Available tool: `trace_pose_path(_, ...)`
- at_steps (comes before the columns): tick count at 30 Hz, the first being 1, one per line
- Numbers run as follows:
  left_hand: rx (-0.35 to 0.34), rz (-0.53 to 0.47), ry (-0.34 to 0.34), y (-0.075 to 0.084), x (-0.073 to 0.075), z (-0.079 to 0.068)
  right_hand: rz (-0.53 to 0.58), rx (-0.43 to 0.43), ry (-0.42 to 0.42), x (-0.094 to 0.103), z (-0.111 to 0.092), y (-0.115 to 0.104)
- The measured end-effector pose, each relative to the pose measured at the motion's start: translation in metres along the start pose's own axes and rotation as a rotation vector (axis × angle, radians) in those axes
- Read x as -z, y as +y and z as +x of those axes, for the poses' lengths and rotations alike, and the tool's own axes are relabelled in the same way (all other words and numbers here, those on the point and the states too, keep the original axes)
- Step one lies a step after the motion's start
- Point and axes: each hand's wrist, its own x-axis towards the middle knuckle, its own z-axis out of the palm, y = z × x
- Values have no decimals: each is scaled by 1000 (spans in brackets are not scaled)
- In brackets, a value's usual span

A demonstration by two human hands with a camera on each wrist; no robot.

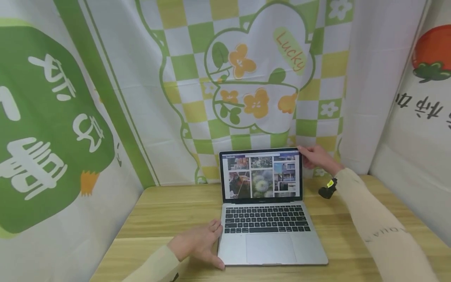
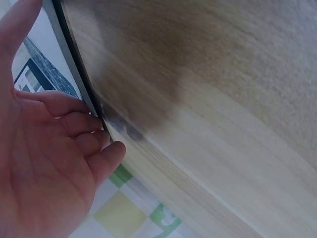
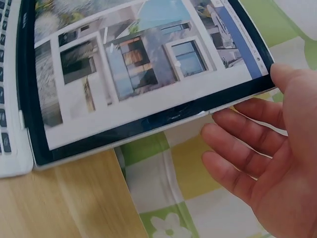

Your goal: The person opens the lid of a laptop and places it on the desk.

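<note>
An opened silver laptop (image 1: 269, 250) stands on the wooden table, its lit screen (image 1: 262, 176) showing a page of photos. At the screen's upper right corner, my right hand (image 1: 317, 156) pinches the edge, thumb on the front and fingers behind. The right wrist view shows that hand (image 3: 262, 148) with its thumb over the black bezel (image 3: 173, 116). Along the left side of the laptop base, my left hand (image 1: 199, 243) rests with loosely bent fingers touching the edge and its thumb by the front corner. In the left wrist view its palm (image 2: 49, 158) faces the camera.
The wooden table (image 1: 169, 215) extends to both sides of the laptop. Behind it hangs a green and yellow checked cloth (image 1: 197, 70) printed with flowers. Printed cloths also hang at the left (image 1: 46, 117) and right (image 1: 415, 129).
</note>
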Motion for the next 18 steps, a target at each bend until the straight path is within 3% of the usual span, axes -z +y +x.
trace_pose_path(6, -16, -77, 24, -6, 2, 1, -46, 42, -23, 4, -10, 3)
trace_pose_path(11, 10, -142, 42, -10, 8, 3, -116, 85, -63, 3, -15, 0)
trace_pose_path(18, -18, -164, 102, -19, 23, 9, -241, 143, -119, 2, -23, -5)
